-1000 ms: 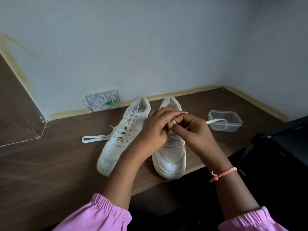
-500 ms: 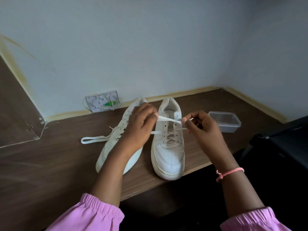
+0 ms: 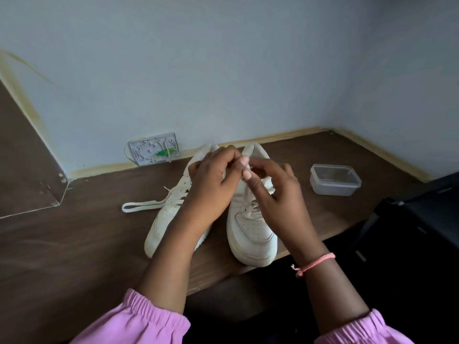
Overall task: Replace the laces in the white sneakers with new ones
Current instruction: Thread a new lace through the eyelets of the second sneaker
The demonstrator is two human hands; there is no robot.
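Both hands (image 3: pixel 244 184) over table-edge sneaker (image 3: pixel 253 219)

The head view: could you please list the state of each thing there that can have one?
Left sneaker: laced, a lace loop trailing onto the desk.
Right sneaker: upright, lace at its top being handled.
Left hand: pinching the lace.
Right hand: pinching the lace.
Tub: lid on, contents not discernible.

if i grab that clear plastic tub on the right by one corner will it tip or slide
The clear plastic tub looks thin-walled and seems to hold nothing, so it is probably very light. It is low and wide with its lid on, so tipping seems unlikely. On the smooth wooden table, a push would likely slide it.
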